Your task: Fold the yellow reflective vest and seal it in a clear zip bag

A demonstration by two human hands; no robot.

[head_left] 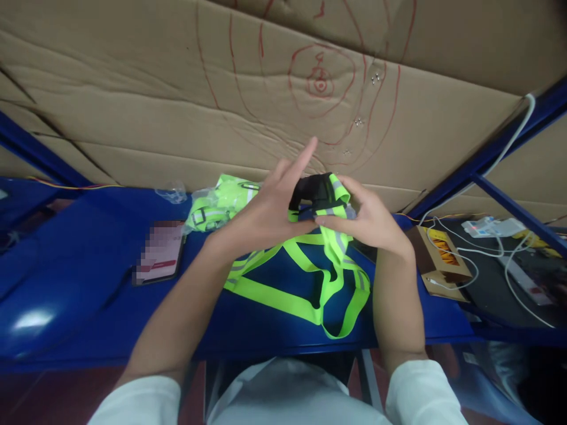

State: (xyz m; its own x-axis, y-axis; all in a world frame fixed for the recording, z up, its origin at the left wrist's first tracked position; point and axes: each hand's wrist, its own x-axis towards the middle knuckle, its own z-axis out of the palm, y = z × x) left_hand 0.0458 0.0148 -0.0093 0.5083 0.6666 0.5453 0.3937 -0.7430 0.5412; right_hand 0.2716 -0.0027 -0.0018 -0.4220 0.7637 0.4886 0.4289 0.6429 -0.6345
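Note:
A neon-green reflective strap vest [305,277] hangs from both my hands, its loops trailing over the blue table [80,277]. My left hand [270,209] pinches the vest's black end piece [312,192] between thumb and fingers, with the index finger pointing up. My right hand [370,218] grips the bunched green-and-grey straps from the other side. The two hands almost touch above the table's far half.
More folded green vests in clear plastic [217,203] lie behind my left hand. A phone [160,251] rests at left. A small brown cardboard box [443,257], white cables [487,254] and a power strip [489,226] sit at right. A cardboard wall [177,88] stands behind.

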